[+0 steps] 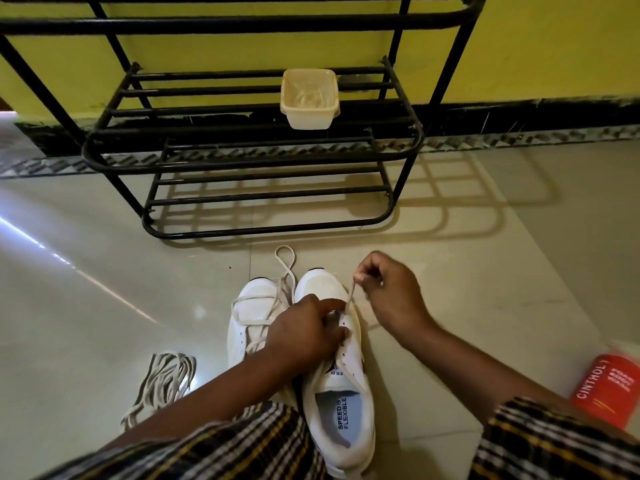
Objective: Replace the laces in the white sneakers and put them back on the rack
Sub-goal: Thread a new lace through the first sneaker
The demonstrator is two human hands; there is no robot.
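Observation:
Two white sneakers stand side by side on the tiled floor, toes pointing to the rack. My left hand (pixel 304 332) grips the tongue area of the right sneaker (pixel 341 386) at its upper eyelets. My right hand (pixel 388 292) pinches the end of a white lace (pixel 350 296) that runs down into that shoe. The left sneaker (pixel 251 318) carries a loose white lace (pixel 284 261) looping past its toe. A bundle of grey-white laces (pixel 166 379) lies on the floor to the left.
A black metal shoe rack (pixel 263 161) stands against the yellow wall ahead, with a cream plastic tub (pixel 309 98) on its middle shelf. A red Cinthol box (pixel 609 386) lies at the right edge. My checked sleeves fill the bottom of the view.

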